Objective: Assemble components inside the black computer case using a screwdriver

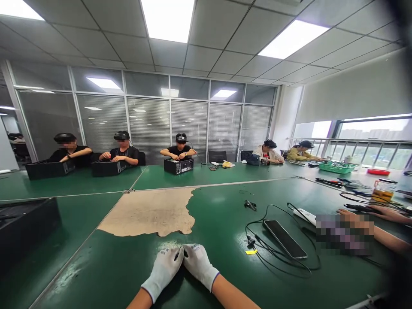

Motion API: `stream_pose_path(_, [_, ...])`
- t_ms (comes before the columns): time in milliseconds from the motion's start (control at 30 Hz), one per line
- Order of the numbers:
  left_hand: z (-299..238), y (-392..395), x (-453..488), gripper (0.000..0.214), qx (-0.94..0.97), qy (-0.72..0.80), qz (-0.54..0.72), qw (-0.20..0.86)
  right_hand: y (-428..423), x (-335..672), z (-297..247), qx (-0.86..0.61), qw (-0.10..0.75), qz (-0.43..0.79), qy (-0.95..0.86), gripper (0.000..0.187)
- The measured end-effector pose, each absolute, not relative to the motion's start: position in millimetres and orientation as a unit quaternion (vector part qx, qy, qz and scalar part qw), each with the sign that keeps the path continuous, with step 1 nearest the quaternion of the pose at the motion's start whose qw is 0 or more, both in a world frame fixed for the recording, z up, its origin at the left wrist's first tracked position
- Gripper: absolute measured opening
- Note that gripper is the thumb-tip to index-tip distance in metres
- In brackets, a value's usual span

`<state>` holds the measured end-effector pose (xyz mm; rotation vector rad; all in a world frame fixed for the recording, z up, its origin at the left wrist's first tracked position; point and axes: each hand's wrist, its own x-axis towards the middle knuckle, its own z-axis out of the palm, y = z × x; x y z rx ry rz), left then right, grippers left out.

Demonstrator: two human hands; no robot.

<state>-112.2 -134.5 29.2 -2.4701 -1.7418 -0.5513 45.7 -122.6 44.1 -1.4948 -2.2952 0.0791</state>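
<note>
Both my hands wear white knit gloves and rest on the green table mat at the bottom centre. My left hand and my right hand meet fingertip to fingertip, with the fingers curled in. A small dark thing shows between the fingertips; I cannot make out what it is. Nothing else lies within reach of the fingers.
A dark phone lies right of my hands among black cables, beside a yellow tag and a white adapter. The mat has a worn tan patch. A black case stands left. A co-worker's arm lies right. Several people sit opposite.
</note>
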Motion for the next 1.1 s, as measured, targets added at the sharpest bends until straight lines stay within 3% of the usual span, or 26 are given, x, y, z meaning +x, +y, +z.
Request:
stream_pose_path(200, [28, -130, -107, 0.04, -0.799, -0.568, -0.198, -0.005, -119, 44, 35, -0.568, 0.211, 0.022, -0.795, 0.025])
stream_pose_path(367, [30, -132, -107, 0.036, -0.788, -0.573, -0.222, -0.021, -109, 36, 5, -0.553, 0.195, -0.025, -0.81, 0.019])
stream_pose_path(633, [37, -135, -109, 0.046, -0.769, -0.572, -0.278, -0.072, -97, 29, -26, -0.484, 0.213, -0.076, -0.846, 0.011])
stream_pose_path(833, [28, -127, -114, 0.056, -0.771, -0.547, -0.323, -0.052, -96, 42, -17, -0.43, 0.271, -0.065, -0.859, 0.01])
stream_pose_path(967, [27, -104, -107, 0.048, -0.823, -0.479, -0.306, 0.013, -80, 57, 4, -0.45, 0.263, -0.029, -0.853, 0.014])
stream_pose_path(1100, [38, -84, -83, 0.044, -0.827, -0.494, -0.267, -0.014, -69, 75, 25, -0.524, 0.254, 0.036, -0.812, 0.019])
